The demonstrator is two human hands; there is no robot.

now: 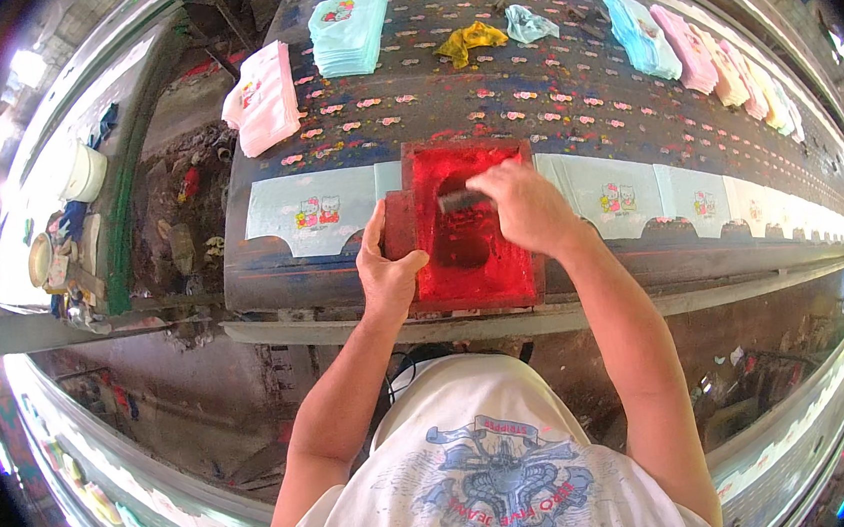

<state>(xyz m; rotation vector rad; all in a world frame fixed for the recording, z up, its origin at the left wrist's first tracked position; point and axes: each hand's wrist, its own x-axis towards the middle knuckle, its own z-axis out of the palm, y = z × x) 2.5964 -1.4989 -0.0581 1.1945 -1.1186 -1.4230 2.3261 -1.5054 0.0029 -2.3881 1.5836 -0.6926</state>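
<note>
A red-stained screen printing frame lies over the row of pale fabric pieces on the dark table. Wet red ink coats its mesh, with a darker oval patch in the middle. My left hand grips a block on the frame's left side, thumb toward me. Inside the frame, my right hand is closed around a dark squeegee, its blade end pointing left over the mesh. Left of the frame is a pale blue printed fabric piece with cartoon cat figures; more printed pieces continue to the right.
Stacks of pink fabric and aqua fabric sit at the far left of the table. A yellow rag and pale blue cloth lie farther back. Several folded stacks line the far right. A white bucket stands left.
</note>
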